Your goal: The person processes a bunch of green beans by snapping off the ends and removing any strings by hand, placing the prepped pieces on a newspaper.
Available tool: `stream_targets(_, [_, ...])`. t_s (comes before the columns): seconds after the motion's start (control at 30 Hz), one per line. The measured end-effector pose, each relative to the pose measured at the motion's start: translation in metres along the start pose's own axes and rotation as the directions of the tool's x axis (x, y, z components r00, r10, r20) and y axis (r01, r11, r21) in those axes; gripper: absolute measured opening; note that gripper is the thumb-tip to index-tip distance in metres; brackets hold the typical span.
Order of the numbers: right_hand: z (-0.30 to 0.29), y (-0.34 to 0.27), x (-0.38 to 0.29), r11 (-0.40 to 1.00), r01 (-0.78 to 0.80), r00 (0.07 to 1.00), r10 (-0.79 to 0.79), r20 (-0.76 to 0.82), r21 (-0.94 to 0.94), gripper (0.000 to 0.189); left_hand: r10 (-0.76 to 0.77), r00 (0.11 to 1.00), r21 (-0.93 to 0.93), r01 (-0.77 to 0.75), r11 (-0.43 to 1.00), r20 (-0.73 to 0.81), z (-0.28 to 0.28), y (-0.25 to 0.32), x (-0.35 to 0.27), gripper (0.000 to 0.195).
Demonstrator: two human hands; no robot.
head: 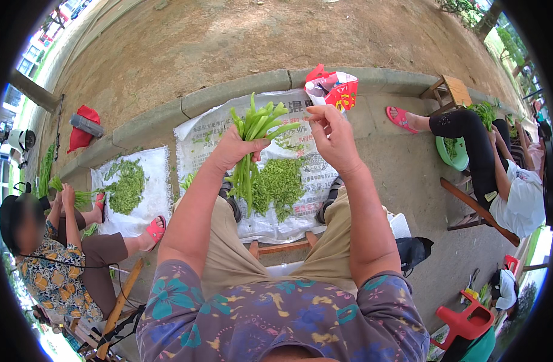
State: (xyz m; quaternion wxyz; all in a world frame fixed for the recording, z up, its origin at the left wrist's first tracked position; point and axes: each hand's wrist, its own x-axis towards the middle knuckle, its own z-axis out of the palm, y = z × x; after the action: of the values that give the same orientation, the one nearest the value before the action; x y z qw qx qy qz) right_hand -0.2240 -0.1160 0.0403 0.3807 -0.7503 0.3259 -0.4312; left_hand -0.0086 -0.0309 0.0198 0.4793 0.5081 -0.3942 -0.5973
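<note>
My left hand [240, 147] is closed around a bunch of green leafy-vegetable stems [260, 120]. The stems' pale ends fan out above my fist, and the rest hangs below it. To the right of the bunch, my right hand [334, 135] is raised with fingers curled and thumb slightly apart; I see nothing held in it. Beneath both hands lies a heap of small green leaf pieces [278, 185], spread on a white woven sack [204, 122] that bears printed writing. The sack lies on the ground between my feet.
A red and white plastic bag [335, 88] sits by the concrete kerb [235, 88]. At left, a seated person handles stems beside another sack [156, 167] with a green heap [127, 188]. At right, another seated person holds greens near a green basin [453, 151]. A red stool [466, 312] is behind.
</note>
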Motion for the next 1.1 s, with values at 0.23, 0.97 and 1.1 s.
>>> stream_targets(0.23, [0.004, -0.017, 0.0, 0.979, 0.205, 0.978, -0.205, -0.038, -0.002, 0.015, -0.043, 0.998, 0.259, 0.052, 0.964, -0.042, 0.003, -0.007, 0.008, 0.014])
stream_targets(0.97, [0.008, 0.0, -0.007, 0.871, 0.218, 0.966, -0.129, 0.224, -0.44, 0.006, 0.09, 0.995, 0.551, -0.102, 0.828, 0.049, 0.016, -0.021, 0.015, 0.021])
stream_targets(1.1, [0.011, 0.005, -0.007, 0.871, 0.195, 0.969, -0.101, 0.226, -0.45, 0.005, 0.023, 0.998, 0.574, -0.05, 0.817, 0.054, 0.015, -0.021, 0.015, 0.02])
